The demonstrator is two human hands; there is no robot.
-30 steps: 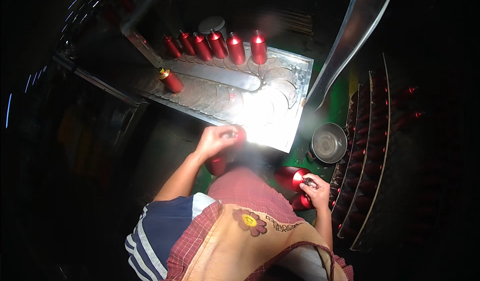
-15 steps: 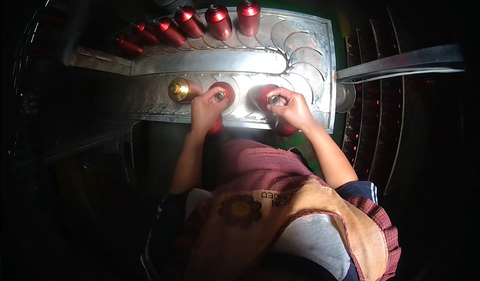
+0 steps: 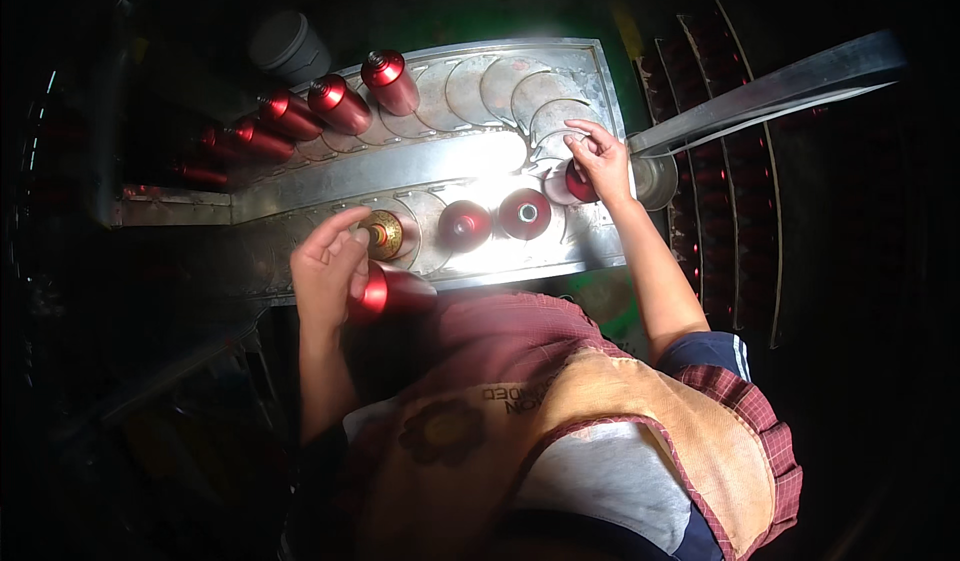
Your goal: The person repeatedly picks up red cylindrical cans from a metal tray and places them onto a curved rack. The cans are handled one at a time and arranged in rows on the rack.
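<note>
My left hand (image 3: 333,251) is at the near edge of the metal conveyor table. Its index finger and thumb are apart, while the lower fingers close round the hidden neck of a tilted red bottle (image 3: 398,291). Just beyond stands a bottle with a gold top (image 3: 385,233). Two red bottles stand in the near lane, one left of centre (image 3: 466,226) and one with an open neck (image 3: 526,215). At the lane's right end, my right hand (image 3: 606,164) covers the top of another red bottle (image 3: 578,183); its index finger and thumb are spread, the other fingers curled against the bottle.
A metal divider (image 3: 400,166) splits the conveyor of curved plates. Several red bottles (image 3: 340,106) line the far lane. A white bucket (image 3: 290,49) stands behind. A metal bar (image 3: 780,91) juts out at right, above racks of red bottles (image 3: 705,201).
My hands have let go of two bottles, which now stand in the near lane. My left hand has moved left and nearer, my right hand farther away, each with another bottle. The view has shifted.
</note>
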